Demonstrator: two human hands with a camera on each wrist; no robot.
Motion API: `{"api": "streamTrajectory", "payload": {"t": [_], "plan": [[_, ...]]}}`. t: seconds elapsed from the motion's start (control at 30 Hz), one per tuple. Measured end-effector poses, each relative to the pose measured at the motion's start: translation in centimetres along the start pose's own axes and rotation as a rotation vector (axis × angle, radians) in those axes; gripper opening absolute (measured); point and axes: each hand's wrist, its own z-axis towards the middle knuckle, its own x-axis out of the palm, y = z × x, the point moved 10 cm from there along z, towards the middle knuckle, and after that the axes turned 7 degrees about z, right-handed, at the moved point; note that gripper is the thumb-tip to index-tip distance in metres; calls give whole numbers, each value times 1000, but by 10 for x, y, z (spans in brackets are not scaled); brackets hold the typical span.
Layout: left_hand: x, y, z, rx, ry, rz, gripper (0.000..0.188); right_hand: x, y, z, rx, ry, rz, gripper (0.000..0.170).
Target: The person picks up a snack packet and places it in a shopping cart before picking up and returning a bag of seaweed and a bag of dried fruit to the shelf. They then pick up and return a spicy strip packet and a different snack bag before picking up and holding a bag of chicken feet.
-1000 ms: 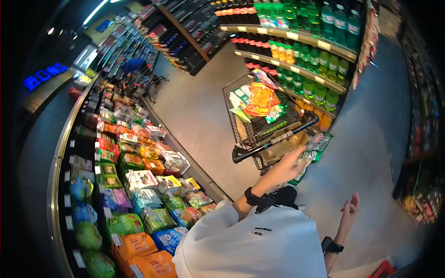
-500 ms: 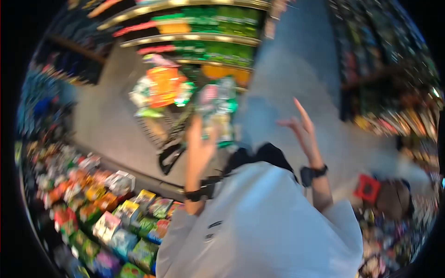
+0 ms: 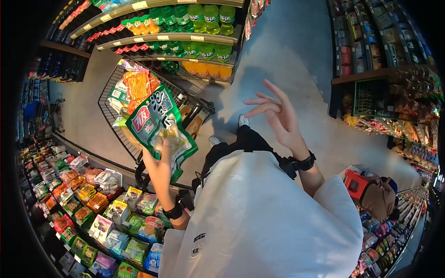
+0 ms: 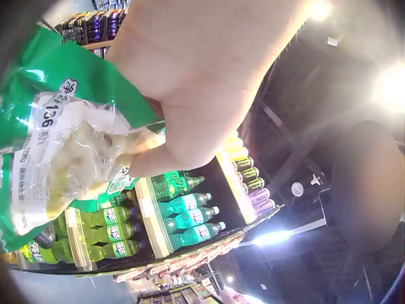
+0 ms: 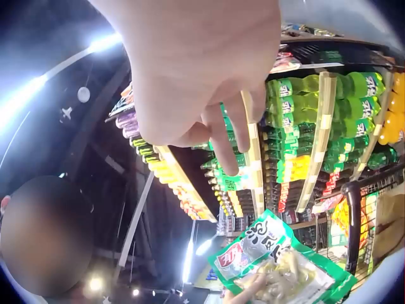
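Observation:
My left hand (image 3: 160, 173) pinches the lower part of a green and clear snack packet (image 3: 162, 127), held up in front of the cart. Up close in the left wrist view, the thumb of the left hand (image 4: 183, 95) lies over the clear window of the packet (image 4: 69, 139). Nothing is in my right hand (image 3: 282, 118), raised over the floor with loosely spread fingers. From the right wrist view, the right hand (image 5: 202, 76) hangs in front of the bottle shelves, and the packet (image 5: 278, 263) is seen below it.
A shopping cart (image 3: 107, 104) holding several packets, one orange (image 3: 139, 85), stands at the left. Behind it are shelves of bottles (image 3: 211, 18). Packaged snacks (image 3: 99, 227) fill a display at lower left. A person (image 3: 378, 197) is beside a red object (image 3: 354, 185) at right.
The view has turned right, so cart and bottle shelves sit further left. My left hand has raised the packet, its front now facing up. My right hand has come up from the lower right.

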Motion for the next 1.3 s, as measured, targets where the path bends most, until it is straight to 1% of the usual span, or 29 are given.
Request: {"api": "streamTrajectory", "payload": {"t": [0.1, 0.13, 0.23, 0.33, 0.43, 0.5, 0.63, 0.7, 0.93, 1.03, 1.13, 1.23, 1.3], "plan": [[14, -16, 4, -24, 0, -12, 35, -12, 11, 15, -62, 24, -9, 62], [17, -28, 5, 13, -8, 46, 35, -15, 12, 19, -79, 35, -6, 62], [22, -22, 8, 6, -38, 19, 34, -21, 4, 27, -41, 93, 27, 68], [24, -27, 8, 43, -47, 78, 36, -15, 31, 48, -226, 3, -710, 64], [26, -35, 6, 51, -53, 74, 36, -12, 3, 56, -101, 165, -993, 50], [26, -43, 4, 32, -72, 45, 33, -9, 0, 61, -132, 174, -988, 52], [17, -34, 1, -3, -99, 29, 34, 4, 8, 67, -190, 186, -954, 52], [13, -35, 1, -4, -122, 29, 34, 10, 9, 69, -199, 190, -956, 52], [9, -37, 5, 29, -111, 18, 34, 22, 17, 68, -250, 206, -942, 50], [7, -32, 8, 43, -98, 26, 35, 24, 29, 67, -274, 153, -868, 44], [7, -35, 8, 59, -92, 28, 35, 21, 28, 59, -299, 149, -776, 32], [8, -30, 7, 33, -68, 26, 34, 18, 26, 55, -270, 73, -735, 18], [7, -32, 7, 52, -61, 38, 34, 18, 21, 55, -268, 85, -750, 15]]}}
